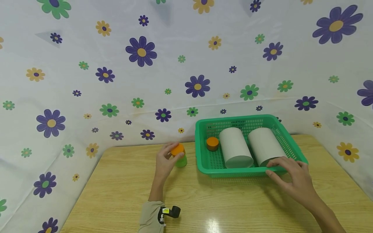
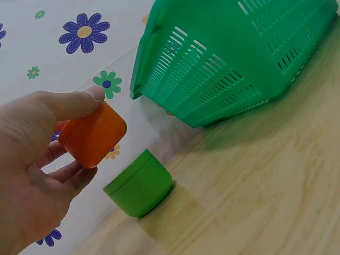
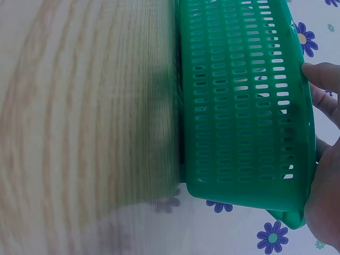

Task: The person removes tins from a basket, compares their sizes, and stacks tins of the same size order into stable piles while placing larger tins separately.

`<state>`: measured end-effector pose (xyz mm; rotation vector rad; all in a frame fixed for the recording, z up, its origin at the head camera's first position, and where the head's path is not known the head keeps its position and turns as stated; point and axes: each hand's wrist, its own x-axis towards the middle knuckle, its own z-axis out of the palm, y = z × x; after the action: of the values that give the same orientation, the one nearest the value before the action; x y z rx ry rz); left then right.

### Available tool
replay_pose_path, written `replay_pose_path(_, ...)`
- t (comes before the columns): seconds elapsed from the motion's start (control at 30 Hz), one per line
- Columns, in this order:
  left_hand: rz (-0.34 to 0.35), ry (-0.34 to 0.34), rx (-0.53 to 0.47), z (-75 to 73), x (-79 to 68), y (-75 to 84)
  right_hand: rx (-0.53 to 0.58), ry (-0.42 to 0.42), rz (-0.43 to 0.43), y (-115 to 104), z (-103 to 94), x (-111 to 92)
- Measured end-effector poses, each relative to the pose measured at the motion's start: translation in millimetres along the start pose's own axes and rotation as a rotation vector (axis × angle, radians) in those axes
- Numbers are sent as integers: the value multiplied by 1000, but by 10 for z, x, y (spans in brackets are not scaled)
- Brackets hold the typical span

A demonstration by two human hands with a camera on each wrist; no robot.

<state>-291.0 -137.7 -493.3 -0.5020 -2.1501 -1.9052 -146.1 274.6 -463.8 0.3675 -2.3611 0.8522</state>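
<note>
My left hand (image 1: 166,160) pinches a small orange cup (image 2: 94,134) between thumb and fingers. Just below it, a similar green cup (image 2: 141,184) stands on the table; a gap separates the two in the left wrist view. My right hand (image 1: 294,178) holds the front rim of a green plastic basket (image 1: 201,171), thumb outside and fingers over the edge. Inside the basket lie two white cylinders (image 1: 235,147) side by side, with another orange cup (image 1: 212,143) to their left. The right wrist view shows the basket's slotted side (image 3: 239,106); the fingertips there are partly hidden.
A light wooden table (image 1: 116,194) carries everything. Behind it hangs a white cloth (image 1: 163,81) printed with purple, green and yellow flowers. The basket stands near the table's back edge, right of the green cup. A black wrist camera (image 1: 175,212) sits on the left sleeve.
</note>
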Motion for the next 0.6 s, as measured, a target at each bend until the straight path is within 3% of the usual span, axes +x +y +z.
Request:
replay_pose_path(0.3,-25,-8,51,14,-52,-152,-2,9,-10,3,13,5)
replay_pose_path(0.6,-30,5,37,33,-46,-171,0,1,-1,3,5,-4)
